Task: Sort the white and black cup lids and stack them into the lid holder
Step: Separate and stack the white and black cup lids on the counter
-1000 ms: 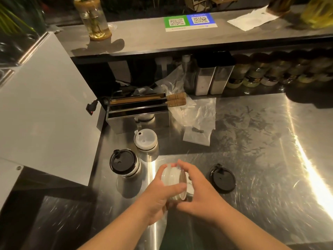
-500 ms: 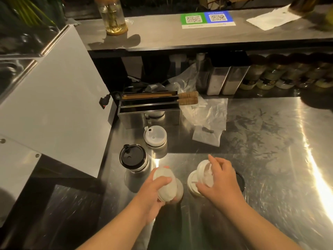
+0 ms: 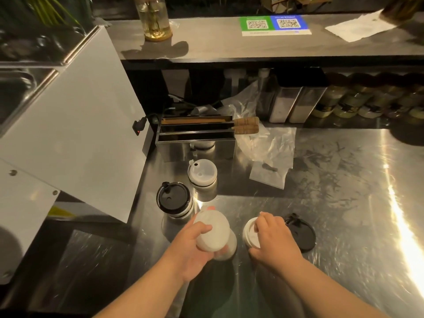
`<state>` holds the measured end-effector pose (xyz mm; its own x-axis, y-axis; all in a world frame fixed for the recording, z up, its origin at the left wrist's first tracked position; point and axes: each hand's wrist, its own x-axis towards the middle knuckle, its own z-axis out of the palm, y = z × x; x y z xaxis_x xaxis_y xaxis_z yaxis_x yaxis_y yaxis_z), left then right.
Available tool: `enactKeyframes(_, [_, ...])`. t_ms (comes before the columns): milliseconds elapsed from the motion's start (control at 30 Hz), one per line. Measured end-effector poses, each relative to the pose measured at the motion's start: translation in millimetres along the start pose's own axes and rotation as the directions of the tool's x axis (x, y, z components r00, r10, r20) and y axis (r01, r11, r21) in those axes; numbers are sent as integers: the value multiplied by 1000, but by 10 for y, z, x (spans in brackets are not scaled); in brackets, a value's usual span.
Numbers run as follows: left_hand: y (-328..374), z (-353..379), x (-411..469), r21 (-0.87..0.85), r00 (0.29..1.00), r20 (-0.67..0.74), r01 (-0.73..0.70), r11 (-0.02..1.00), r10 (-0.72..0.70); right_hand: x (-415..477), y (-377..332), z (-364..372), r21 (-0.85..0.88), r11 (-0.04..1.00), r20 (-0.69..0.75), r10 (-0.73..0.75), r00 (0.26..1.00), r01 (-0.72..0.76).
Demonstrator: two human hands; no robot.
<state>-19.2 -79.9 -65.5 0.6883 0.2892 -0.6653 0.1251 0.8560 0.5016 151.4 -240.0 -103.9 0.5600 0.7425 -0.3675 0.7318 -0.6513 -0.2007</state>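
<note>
- Counter (image 3: 332, 214): brushed stainless steel, glossy, with fine scuff marks and bright glare streaks.
- Lid holder (image 3: 195, 143): polished sheet metal, mirror-like front wall.
- White lids (image 3: 212, 232): translucent white plastic, matt, slightly frosted.
- White lid stack (image 3: 202, 173): smooth white plastic, soft sheen.
- Black lid stack (image 3: 173, 198): smooth black plastic, semi-gloss.
- Black lid (image 3: 302, 237): same black plastic, low sheen.
- Handles (image 3: 246, 125): pale, ridged wood or cork, matt.
- Bag (image 3: 270, 148): thin clear plastic film, crinkled, glossy.
- Upper shelf (image 3: 206, 44): matt grey surface.
</note>
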Motion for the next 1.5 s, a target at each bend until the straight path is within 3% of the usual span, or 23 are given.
enactKeyframes(200, [7,28,-11,56,1000,-8,13,998,-12,-87,-103,-114,-38,999,-10,13,1000,-13])
enactKeyframes(300, [-5,26,-16,58,999,-32,-6,998,8,-221,-259,-199,178,976,-244,-79,967,124])
enactKeyframes(367, [-13,58,-28,123,999,-38,-16,992,21,-300,-400,-245,362,900,-310,-129,942,243])
enactKeyframes(467, [-11,168,-82,211,998,-26,-48,976,55,-348,-593,-214,421,852,-310,-187,932,312])
enactKeyframes(567, [-16,279,-164,262,997,18,-81,962,79,-313,-660,-120,483,831,-296,-143,944,277])
enactKeyframes(833, [56,180,-261,251,993,38,-121,960,115,-291,-602,-207,726,658,-208,-68,976,200])
enactKeyframes(1033, [87,99,-261,163,994,22,-113,980,110,-298,-588,-232,809,569,-139,-56,989,146])
enactKeyframes(1167, [84,-17,-212,190,993,-65,-85,978,99,-297,-558,-246,856,504,-127,-8,992,114])
enactKeyframes(1233, [85,-77,-182,261,974,-193,-69,963,122,-271,-516,-258,840,535,-158,88,984,87])
enactKeyframes(1300, [97,-134,-187,271,930,-338,-47,962,140,-216,-461,-272,720,693,-203,156,967,39])
enactKeyframes(1400, [118,-263,-249,243,867,-477,-26,970,142,-154,-494,-276,351,936,-195,95,976,-21])
enactKeyframes(1500, [135,-322,-331,185,865,-491,-13,983,104,-133,-640,-135,161,987,-95,-5,995,20])
